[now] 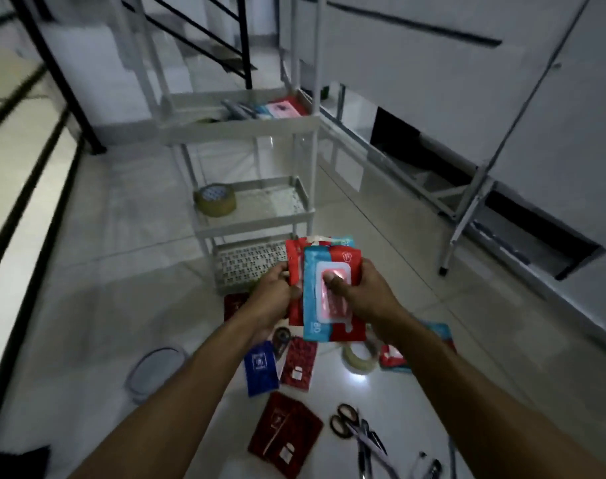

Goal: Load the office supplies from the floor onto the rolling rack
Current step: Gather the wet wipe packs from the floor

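I hold a stack of red-and-blue wet-wipe packs (324, 326) in front of me with both hands. My left hand (272, 299) grips the stack's left edge; my right hand (362, 293) holds the right side with its thumb on the top pack's lid. Just beyond stands the white rolling rack (253, 223). Its top tray (232, 127) carries pens and pink and red packs; a brown tape roll (215, 199) lies on the middle shelf. On the floor below my hands lie a blue booklet (261, 373), red booklets (286, 430), a clear tape roll (358, 356), another wipe pack (393, 357) and scissors (346, 421).
A round clear lid (154, 373) lies on the floor at left. Pens and another pair of scissors (374, 444) lie at the bottom right. A metal table frame (467, 209) stands to the right, black stair railings (52, 63) to the left.
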`<action>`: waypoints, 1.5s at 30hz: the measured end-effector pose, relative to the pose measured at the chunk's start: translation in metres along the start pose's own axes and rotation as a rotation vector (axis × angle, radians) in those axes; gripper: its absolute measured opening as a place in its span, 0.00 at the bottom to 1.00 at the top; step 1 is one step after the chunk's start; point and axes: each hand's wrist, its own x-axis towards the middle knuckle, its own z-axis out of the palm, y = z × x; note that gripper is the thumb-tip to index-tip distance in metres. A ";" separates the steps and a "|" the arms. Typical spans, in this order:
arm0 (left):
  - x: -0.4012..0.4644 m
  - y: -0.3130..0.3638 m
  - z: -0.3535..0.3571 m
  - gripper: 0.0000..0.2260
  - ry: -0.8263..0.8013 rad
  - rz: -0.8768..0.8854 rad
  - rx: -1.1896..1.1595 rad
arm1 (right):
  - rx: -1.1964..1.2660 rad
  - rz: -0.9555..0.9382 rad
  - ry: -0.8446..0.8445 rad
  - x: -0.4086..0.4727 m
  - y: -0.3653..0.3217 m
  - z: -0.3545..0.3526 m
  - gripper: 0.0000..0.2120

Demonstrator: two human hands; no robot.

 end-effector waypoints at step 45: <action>0.181 0.268 -0.162 0.26 0.420 0.476 0.840 | -0.928 -0.117 0.073 0.308 -0.271 0.061 0.33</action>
